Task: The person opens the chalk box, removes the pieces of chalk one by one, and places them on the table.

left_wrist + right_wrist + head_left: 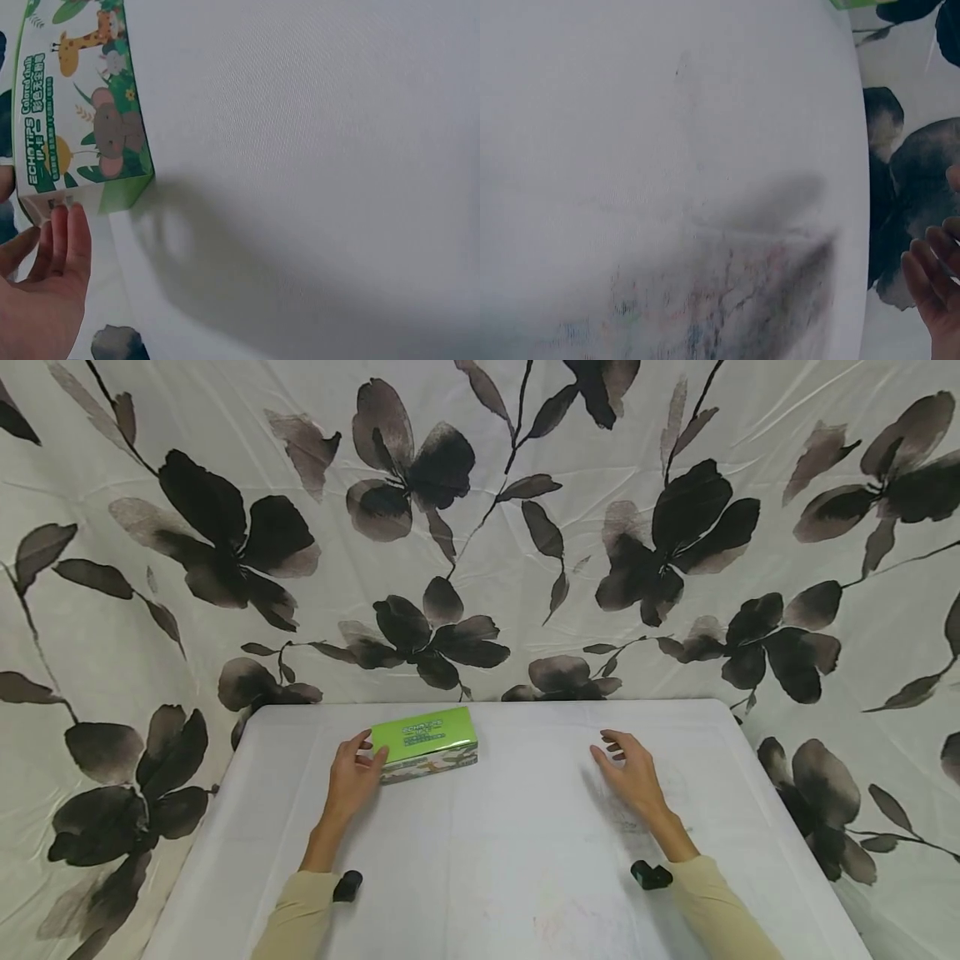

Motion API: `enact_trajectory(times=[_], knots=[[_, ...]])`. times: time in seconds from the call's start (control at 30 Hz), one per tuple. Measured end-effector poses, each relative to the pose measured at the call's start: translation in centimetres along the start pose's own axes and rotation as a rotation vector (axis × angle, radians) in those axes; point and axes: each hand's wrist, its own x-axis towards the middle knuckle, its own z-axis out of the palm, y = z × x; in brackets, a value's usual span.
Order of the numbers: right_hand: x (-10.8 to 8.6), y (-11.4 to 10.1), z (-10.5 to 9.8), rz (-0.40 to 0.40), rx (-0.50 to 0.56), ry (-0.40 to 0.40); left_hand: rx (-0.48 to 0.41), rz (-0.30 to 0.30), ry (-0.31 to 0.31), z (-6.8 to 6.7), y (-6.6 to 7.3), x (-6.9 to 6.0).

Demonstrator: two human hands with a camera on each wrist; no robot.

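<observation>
A green-topped box of colored chalk (424,739) lies slightly angled near the table's far edge. In the left wrist view, the chalk box (82,97) shows a giraffe and an elephant on its long side. My left hand (356,777) is at the left end of this box. Its fingertips (76,217) appear to touch the end face, and the thumb is near the top front corner. Off to the right of the box, my right hand (630,777) hovers above the table with loosely bent fingers and holds nothing. Only part of the right hand (937,277) appears in its wrist view.
A white cover (510,852) spreads over the table, with faint colored smudges towards the right. Behind it hangs a floral cloth (540,568). Small black devices sit at the left wrist (348,887) and the right wrist (651,875).
</observation>
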Motion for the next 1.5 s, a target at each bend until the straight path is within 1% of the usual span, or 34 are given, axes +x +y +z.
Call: enact_trajectory(times=[0.3,0.53,0.7,0.8,0.97,1.17,1.33,1.5], knots=[[1.2,-1.2,2.5,0.095,0.078,-0.021,-0.032,0.044,-0.034,1.4,0.1,1.7],[2.1,-1.9,4.4,0.116,0.157,0.001,-0.059,0.074,-0.061,2.6,0.5,3.1],[2.7,-2.1,5.6,0.123,0.178,0.001,-0.063,0.070,-0.085,3.6,0.9,3.9],[2.8,-2.5,5.9,0.132,0.201,-0.005,-0.076,0.069,-0.094,4.1,1.2,3.7],[3.0,-3.0,6.7,0.161,0.206,-0.023,-0.097,0.096,-0.093,4.9,1.6,3.4],[3.2,-3.8,7.7,0.188,0.231,-0.038,-0.098,0.097,-0.106,5.6,2.0,3.0],[3.1,-4.3,8.4,0.214,0.251,-0.051,-0.107,0.120,-0.115,6.2,2.3,2.6],[2.9,-4.8,8.7,0.222,0.269,-0.055,-0.137,0.115,-0.140,6.8,2.5,2.3]])
